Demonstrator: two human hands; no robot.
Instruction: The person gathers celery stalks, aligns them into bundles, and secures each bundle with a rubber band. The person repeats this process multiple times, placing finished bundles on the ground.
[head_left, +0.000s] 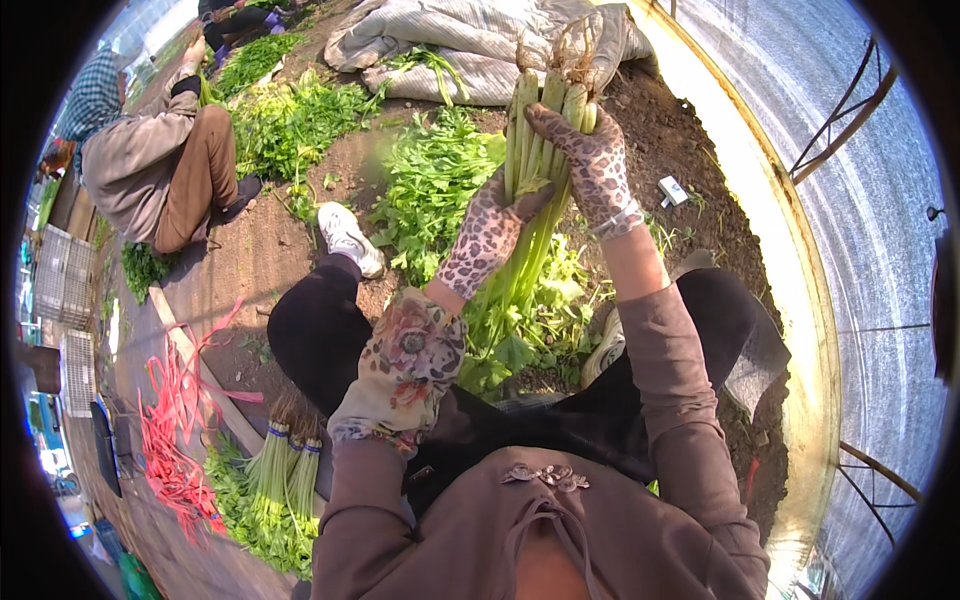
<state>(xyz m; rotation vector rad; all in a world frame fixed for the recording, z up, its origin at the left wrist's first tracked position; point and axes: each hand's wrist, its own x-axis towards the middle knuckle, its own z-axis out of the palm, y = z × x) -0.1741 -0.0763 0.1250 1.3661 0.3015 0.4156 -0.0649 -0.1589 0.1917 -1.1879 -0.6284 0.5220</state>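
A bunch of celery (541, 161) is held up in front of me, its roots (574, 56) at the top and its leaves hanging down between my knees. My left hand (491, 229), in a leopard-print glove, wraps around the stalks lower down. My right hand (589, 161), gloved alike, grips them just under the roots, its thumb across the front. Loose leafy celery (435, 187) lies on the soil beyond my left hand. Trimmed or fallen leaves (562, 285) lie beneath the bunch.
Tied celery bundles (281, 472) and tangled pink strips (169, 442) lie at my left. A co-worker (150, 165) sits at the upper left near more celery heaps (300, 120). A striped woven cloth (465, 52) lies ahead. A small white object (673, 191) rests on soil beside the plastic greenhouse wall (870, 247).
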